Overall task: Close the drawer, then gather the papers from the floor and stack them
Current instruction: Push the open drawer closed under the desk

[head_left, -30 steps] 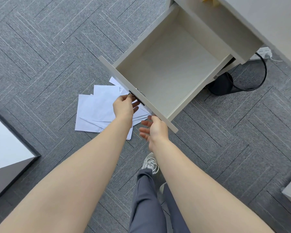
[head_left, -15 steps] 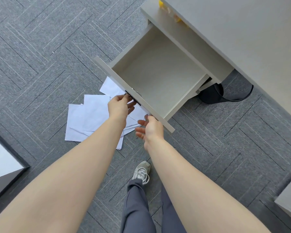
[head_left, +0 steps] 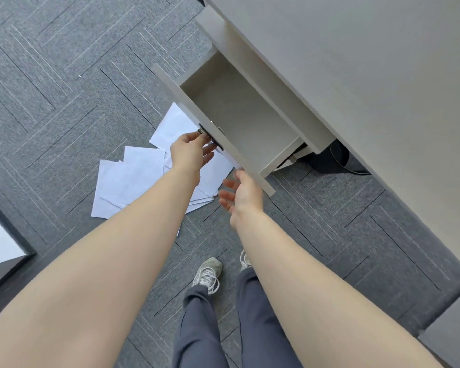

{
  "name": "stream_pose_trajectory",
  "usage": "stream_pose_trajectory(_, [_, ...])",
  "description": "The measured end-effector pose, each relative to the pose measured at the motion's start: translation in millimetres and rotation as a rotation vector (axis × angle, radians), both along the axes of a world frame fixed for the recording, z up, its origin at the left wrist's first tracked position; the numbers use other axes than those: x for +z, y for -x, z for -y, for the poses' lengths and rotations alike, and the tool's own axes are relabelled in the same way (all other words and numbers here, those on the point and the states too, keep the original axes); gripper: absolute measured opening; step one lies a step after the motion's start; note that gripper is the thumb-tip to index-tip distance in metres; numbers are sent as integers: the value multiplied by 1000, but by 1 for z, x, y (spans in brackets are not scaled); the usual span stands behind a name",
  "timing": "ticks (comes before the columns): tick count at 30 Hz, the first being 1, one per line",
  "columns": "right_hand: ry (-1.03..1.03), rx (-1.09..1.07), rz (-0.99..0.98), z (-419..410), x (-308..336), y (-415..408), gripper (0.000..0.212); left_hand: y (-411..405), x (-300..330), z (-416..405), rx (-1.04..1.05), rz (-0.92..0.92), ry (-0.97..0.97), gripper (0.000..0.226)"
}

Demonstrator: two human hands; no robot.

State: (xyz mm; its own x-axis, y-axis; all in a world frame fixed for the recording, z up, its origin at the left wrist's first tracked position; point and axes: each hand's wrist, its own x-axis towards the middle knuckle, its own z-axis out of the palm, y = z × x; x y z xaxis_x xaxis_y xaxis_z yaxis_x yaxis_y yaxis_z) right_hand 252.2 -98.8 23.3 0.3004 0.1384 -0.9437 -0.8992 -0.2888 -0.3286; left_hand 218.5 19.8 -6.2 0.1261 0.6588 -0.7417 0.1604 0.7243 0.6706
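Hands meet the front panel of a half-open drawer (head_left: 239, 123) under a desk (head_left: 356, 75): the left hand (head_left: 190, 152) pinches its metal handle (head_left: 201, 132), the right hand (head_left: 243, 193) presses flat, fingers spread. White papers (head_left: 133, 179) lie scattered on grey carpet (head_left: 64, 75) just below the drawer.

We count one open drawer (head_left: 239, 123), two hands (head_left: 190, 152) (head_left: 243, 193), two sneakers (head_left: 209, 270) (head_left: 245, 260), and several overlapping papers (head_left: 133, 179), exact number unclear.
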Motion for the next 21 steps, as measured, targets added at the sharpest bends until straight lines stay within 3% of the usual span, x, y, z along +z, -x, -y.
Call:
stream_pose_trajectory(7, [-5, -9, 33, 1, -2, -36, 12, -39, -2, -1, 36, 13, 5, 14])
stream_pose_trajectory(21, [15, -43, 94, -5, 2, -76, 15, -81, -1, -5, 14, 34, 5, 4])
